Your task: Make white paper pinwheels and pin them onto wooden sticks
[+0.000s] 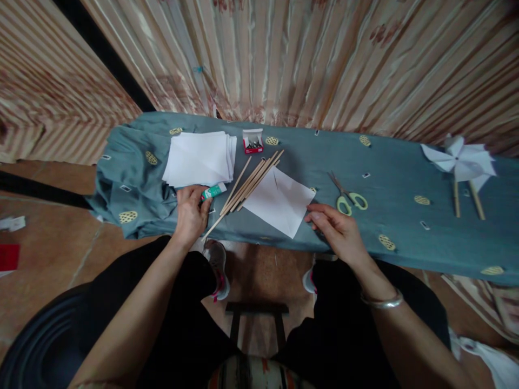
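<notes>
My left hand (190,213) is curled around one end of a green and white glue stick (214,191), at the front edge of a stack of white paper (198,159). A single square sheet of paper (279,202) with faint crease lines lies in front of me, one corner under several wooden sticks (255,181). At that sheet's right edge, the thumb and forefinger of my right hand (334,227) are pinched together. Scissors (346,195) with light green handles lie open just beyond my right hand.
A small red and white box (253,141) of metal pins stands behind the sticks. White paper pinwheels (460,159) on sticks lie at the right. The narrow table has a blue-green cloth (389,178); a curtain (284,65) hangs behind it. A dark stool (44,340) stands at lower left.
</notes>
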`<move>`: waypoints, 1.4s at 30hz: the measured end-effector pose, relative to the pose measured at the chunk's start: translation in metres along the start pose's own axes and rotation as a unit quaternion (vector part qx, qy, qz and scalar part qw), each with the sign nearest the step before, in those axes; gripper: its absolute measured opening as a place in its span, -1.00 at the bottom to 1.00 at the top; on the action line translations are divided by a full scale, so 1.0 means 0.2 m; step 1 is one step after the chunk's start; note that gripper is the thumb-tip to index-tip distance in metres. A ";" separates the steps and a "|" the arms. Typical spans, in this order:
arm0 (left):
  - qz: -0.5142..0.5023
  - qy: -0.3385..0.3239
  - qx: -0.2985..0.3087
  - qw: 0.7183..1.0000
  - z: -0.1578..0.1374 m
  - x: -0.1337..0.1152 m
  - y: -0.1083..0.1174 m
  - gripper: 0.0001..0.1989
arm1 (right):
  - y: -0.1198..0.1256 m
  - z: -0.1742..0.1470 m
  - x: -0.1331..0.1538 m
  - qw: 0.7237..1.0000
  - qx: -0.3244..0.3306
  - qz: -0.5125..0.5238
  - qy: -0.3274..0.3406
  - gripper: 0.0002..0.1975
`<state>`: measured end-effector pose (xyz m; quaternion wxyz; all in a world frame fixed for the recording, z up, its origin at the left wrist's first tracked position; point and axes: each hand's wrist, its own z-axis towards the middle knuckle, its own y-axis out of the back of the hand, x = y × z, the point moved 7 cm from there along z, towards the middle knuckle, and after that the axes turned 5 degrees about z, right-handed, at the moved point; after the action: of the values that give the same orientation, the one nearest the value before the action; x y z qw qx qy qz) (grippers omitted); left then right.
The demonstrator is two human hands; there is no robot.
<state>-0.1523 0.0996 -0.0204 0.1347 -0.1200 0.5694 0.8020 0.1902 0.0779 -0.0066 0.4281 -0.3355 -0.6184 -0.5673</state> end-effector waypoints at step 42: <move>-0.145 -0.292 0.108 0.939 -0.13 -0.74 -0.13 -0.83 | -0.16 0.00 0.07 0.994 0.009 -0.065 0.083 -0.80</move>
<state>-0.0042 0.0713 -0.0017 0.4222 0.0534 0.5648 0.7071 0.1548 0.0733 -0.0070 0.4435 -0.2423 -0.6061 -0.6142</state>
